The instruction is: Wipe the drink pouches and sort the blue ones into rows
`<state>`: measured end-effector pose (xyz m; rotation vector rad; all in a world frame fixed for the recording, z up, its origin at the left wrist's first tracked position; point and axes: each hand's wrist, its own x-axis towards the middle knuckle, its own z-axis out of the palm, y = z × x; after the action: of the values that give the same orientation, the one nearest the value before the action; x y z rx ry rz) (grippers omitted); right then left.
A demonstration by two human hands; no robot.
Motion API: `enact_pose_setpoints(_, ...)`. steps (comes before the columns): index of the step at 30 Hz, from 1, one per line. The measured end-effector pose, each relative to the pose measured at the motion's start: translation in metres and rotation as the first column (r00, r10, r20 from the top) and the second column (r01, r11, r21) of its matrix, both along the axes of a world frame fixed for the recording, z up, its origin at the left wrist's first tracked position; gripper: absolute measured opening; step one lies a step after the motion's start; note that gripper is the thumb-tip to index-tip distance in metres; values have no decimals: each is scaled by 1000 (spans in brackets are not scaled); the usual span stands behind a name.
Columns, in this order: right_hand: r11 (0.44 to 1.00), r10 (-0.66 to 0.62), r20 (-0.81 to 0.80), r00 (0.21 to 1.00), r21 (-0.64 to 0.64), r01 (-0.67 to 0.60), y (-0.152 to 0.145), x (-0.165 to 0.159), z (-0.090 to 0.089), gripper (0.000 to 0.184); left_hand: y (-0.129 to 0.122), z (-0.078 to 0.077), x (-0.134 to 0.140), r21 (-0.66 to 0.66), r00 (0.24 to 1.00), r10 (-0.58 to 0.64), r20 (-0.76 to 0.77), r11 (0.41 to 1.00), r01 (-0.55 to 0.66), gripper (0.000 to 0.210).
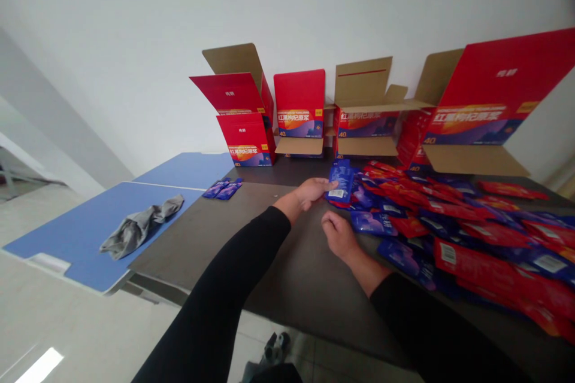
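The left hand point(312, 191) is closed on a blue sachet point(341, 178), pinching it near its barcode end with the thumb on the face turned up. It may be a small stack rather than a single sachet; the blur makes that hard to tell. The sachet is at the near-left end of a loose pile of red and blue sachets point(417, 191), which spreads across the right side of the dark table point(291, 275). The right hand point(340, 236) is curled in a loose fist just nearer the body, low over the tabletop beside the pile's left edge.

At the back, along the wall, stands a row of red goji-puree cartons point(299, 122), several with flaps raised or folded forward. Near the dark table's left edge lies a small group of purple-blue sachets point(223, 188), side by side. Beyond that edge, a crumpled grey cloth point(139, 228) rests on a blue table point(81, 233).
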<state>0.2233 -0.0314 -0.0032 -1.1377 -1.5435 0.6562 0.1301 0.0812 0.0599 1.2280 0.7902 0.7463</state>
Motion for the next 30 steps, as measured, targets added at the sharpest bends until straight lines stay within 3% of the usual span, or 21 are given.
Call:
enact_pose_setpoints(5,984,-157,-114,981,-98,146,7,2,-5,23,-23,-10,-43,4,988,127,90,992,-128,44)
enact_pose_setpoints(9,968,-224,-169,960,-154,198,12,2,-8,31,-38,-21,-60,19,967,218,135,975,-222,46)
enact_pose_setpoints(15,976,-174,-198,965,-167,142,17,0,-13,34,-63,-29,-47,-50,954,227,197,974,-222,39)
enact_pose_setpoints(21,986,-159,-119,980,-72,151,18,3,-15,41,-75,-28,-34,-137,951,229,209,970,-203,28)
enact_pose_setpoints(25,995,-75,-63,995,-77,70,14,3,-11,46,-76,-30,-32,-64,952,238,191,971,-230,36)
enact_pose_setpoints(30,982,5,-104,995,-189,-24,12,3,-10,51,-72,-35,-31,98,962,265,63,958,-270,42)
